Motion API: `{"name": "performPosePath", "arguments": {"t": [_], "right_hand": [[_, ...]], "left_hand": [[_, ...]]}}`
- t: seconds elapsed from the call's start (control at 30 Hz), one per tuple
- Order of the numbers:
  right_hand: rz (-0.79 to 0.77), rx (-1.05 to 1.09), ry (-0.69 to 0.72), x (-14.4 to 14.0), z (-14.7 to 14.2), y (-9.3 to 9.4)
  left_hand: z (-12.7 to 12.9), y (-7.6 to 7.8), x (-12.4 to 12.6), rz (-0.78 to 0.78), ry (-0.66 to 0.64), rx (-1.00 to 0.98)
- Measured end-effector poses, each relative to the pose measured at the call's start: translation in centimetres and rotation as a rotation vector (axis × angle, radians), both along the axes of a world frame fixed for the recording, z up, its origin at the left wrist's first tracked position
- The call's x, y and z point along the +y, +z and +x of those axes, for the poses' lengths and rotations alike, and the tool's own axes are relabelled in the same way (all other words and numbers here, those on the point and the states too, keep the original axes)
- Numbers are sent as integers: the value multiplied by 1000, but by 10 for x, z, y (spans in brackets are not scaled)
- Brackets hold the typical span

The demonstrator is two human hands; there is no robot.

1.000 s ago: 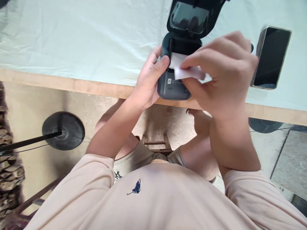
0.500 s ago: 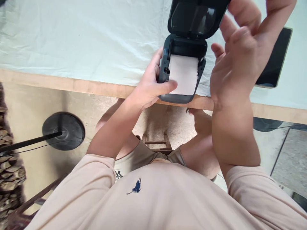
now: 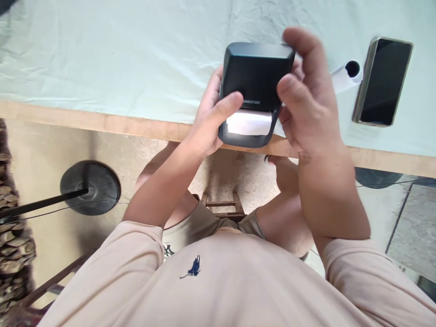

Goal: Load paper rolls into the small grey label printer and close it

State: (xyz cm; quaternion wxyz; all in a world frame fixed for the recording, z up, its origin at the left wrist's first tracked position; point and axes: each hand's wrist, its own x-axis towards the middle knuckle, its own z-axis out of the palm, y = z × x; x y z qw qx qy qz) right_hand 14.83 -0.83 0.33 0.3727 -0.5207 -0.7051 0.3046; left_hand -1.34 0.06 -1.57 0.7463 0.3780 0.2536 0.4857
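Observation:
A dark label printer [image 3: 257, 75] is held just above the table's front edge, its lid down. A strip of white label paper [image 3: 250, 122] sticks out of its slot. My left hand [image 3: 214, 113] grips the printer's left side, with the thumb over the lid. At the right side, my right hand [image 3: 308, 93] has its curled index finger at the lid's upper corner and its thumb by the edge. Its other fingers are partly hidden behind the printer. Just beyond this hand lies a white paper roll [image 3: 344, 79] with a dark core hole, partly covered by the hand.
A smartphone [image 3: 384, 84] lies to the right on the pale cloth [image 3: 119, 54] covering the table. The wooden table edge [image 3: 102, 120] runs across in front of my body. Below left stands a round black base with a pole [image 3: 90, 186].
The printer's raised lid has come down over the paper inside. My right hand has moved down and left to the printer's side, uncovering the paper roll and more of the phone.

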Motion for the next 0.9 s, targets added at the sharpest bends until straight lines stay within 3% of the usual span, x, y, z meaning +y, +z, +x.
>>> {"name": "performPosePath", "arguments": {"t": [0.1, 0.33, 0.5, 0.63, 0.73, 0.8, 0.9], "right_hand": [[-294, 342, 122, -3, -3, 5], [-401, 581, 59, -8, -5, 14], [-282, 512, -109, -3, 3, 11], [-179, 464, 57, -6, 4, 15], [-210, 379, 160, -10, 7, 22], [-169, 273, 108, -12, 10, 26], [119, 29, -82, -12, 13, 29]], "left_hand": [[3, 3, -1, -19, 41, -31], [4, 10, -2, -150, -10, -131], [5, 5, 3, -227, -3, -133], [5, -4, 6, -186, 91, -113], [4, -8, 6, -133, 129, -89], [2, -7, 7, -133, 91, -64], [2, -3, 6, -228, -16, -45]]}}
